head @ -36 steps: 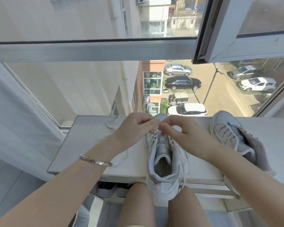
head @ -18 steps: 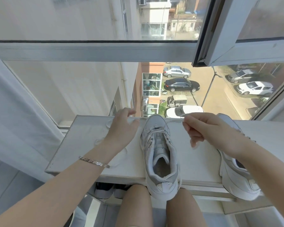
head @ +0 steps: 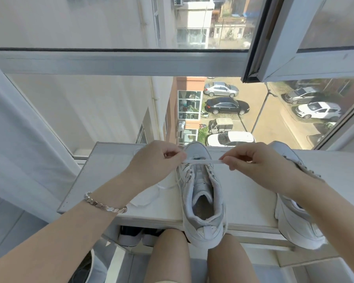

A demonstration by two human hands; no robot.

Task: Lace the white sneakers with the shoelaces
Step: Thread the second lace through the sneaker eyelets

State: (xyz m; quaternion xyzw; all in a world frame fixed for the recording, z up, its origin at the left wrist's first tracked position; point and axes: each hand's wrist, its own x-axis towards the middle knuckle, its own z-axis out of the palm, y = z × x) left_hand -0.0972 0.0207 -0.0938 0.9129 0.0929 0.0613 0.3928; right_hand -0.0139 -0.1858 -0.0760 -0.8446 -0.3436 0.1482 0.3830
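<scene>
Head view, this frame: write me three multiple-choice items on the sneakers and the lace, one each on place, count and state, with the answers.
1. Where is the second sneaker relative to the middle sneaker?
A. To its right on the table
B. On the floor
C. Stacked on top of it

2. How many white sneakers stand on the table?
A. One
B. Two
C. Three

3. What state is the shoelace above the middle sneaker in?
A. Lying loose, untouched
B. Tied in a bow
C. Stretched straight between the left hand and the right hand

Answers: 1 A, it sits on the same surface, partly under the right forearm. 2 B, only those two show on top. 3 C, each hand pinches one end of the flat span.
</scene>
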